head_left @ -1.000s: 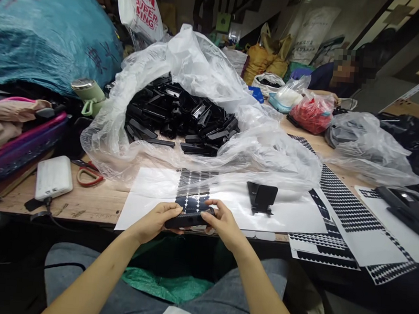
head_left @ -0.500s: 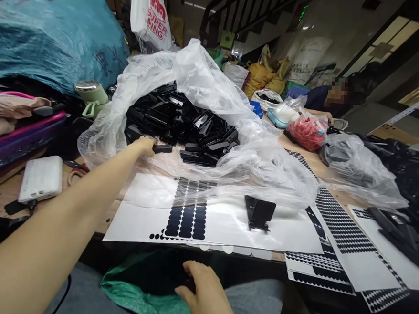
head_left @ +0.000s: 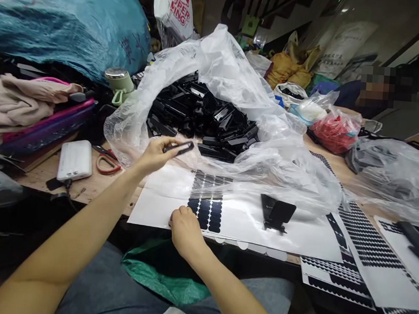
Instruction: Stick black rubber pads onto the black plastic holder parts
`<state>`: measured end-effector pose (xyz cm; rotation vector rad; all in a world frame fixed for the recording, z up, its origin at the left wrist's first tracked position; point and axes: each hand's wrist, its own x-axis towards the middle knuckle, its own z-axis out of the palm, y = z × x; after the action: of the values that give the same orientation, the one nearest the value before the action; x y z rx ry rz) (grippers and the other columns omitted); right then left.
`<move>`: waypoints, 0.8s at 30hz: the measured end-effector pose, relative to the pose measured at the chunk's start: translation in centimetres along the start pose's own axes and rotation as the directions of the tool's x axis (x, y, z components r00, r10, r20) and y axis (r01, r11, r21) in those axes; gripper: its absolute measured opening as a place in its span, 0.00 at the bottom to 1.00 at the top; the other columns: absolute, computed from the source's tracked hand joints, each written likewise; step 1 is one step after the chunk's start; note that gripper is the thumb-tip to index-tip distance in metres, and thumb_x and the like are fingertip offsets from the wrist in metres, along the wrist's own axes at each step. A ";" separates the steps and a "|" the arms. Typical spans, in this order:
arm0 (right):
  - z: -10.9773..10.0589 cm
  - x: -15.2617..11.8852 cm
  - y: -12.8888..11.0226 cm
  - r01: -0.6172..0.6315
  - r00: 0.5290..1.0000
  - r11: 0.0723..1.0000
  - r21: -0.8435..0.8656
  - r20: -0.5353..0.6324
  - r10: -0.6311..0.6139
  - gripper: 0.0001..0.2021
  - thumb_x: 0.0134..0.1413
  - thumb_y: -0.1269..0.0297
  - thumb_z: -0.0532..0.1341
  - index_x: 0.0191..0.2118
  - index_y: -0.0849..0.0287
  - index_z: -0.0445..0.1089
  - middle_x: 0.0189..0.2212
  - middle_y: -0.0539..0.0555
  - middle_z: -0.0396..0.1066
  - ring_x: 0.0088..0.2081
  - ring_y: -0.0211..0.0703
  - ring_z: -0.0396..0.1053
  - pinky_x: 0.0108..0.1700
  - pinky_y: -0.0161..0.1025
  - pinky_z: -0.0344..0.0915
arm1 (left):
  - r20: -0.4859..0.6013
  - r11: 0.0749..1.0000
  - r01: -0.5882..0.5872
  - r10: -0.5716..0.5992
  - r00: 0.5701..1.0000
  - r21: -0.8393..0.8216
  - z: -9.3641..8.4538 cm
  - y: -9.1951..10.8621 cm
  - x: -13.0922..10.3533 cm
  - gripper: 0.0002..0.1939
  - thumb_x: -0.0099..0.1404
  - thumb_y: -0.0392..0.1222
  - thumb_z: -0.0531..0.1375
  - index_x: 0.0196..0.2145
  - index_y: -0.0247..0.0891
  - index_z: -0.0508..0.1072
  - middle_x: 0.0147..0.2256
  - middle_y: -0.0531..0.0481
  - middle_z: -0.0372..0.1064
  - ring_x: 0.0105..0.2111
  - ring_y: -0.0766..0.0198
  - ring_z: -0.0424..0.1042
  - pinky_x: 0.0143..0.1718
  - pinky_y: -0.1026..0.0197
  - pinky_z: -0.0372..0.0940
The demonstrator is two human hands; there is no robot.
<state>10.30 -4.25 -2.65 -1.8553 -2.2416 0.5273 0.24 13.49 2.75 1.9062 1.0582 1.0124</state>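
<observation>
My left hand [head_left: 159, 154] pinches a flat black plastic piece [head_left: 184, 148] just in front of a pile of black plastic parts [head_left: 201, 111], which lies in a clear plastic bag [head_left: 230, 67]. At the near edge of a white sheet [head_left: 240, 231] with rows of black oval stickers [head_left: 210, 209], my right hand [head_left: 185, 229] rests with its fingers curled; what they hold, if anything, is hidden. To the right on the sheet stands a black folding stand [head_left: 278, 213].
On the left are a white power bank [head_left: 75, 161], red-handled scissors [head_left: 107, 164] and a green cup [head_left: 118, 83]. More sticker sheets [head_left: 371, 245] overlap at the right. Below the table edge hangs a green bag [head_left: 165, 278]. A person [head_left: 353, 97] sits at the far right.
My left hand has lifted a black piece away from the pile. From below the table edge, my right hand has moved up to the sheet, its fingers now curled. The view has shifted left.
</observation>
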 end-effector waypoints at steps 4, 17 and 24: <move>-1.7 -1.7 0.7 0.034 0.999 0.977 0.212 -0.020 -0.030 0.06 0.52 0.74 0.52 0.32 0.63 0.65 0.33 0.58 0.64 0.37 0.45 0.62 0.39 0.41 0.59 | 0.216 0.851 0.368 -0.306 0.927 -0.374 2.5 0.0 -7.0 0.17 0.52 0.47 0.60 0.37 0.34 0.74 0.35 0.46 0.72 0.36 0.58 0.69 0.38 0.58 0.62; -2.1 0.0 3.7 -0.177 0.897 0.684 0.707 -0.170 0.408 0.06 0.51 0.68 0.53 0.25 0.58 0.60 0.38 0.56 0.62 0.45 0.42 0.61 0.49 0.40 0.55 | 0.385 0.663 0.618 -0.486 0.785 -0.423 4.6 -1.5 -12.2 0.27 0.42 0.38 0.68 0.43 0.32 0.71 0.34 0.47 0.72 0.31 0.61 0.71 0.35 0.58 0.65; -1.9 0.2 3.3 -0.207 0.890 0.738 0.643 -0.190 0.415 0.06 0.50 0.69 0.52 0.24 0.58 0.60 0.36 0.56 0.61 0.37 0.42 0.63 0.45 0.41 0.59 | 0.368 0.675 0.615 -0.495 0.787 -0.407 4.8 -1.5 -12.4 0.28 0.43 0.38 0.68 0.44 0.32 0.70 0.32 0.48 0.72 0.28 0.64 0.70 0.33 0.61 0.65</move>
<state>13.96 -3.23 -2.20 -1.7915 -1.3176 0.8149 -0.44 2.00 -4.11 1.1105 1.0175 0.6041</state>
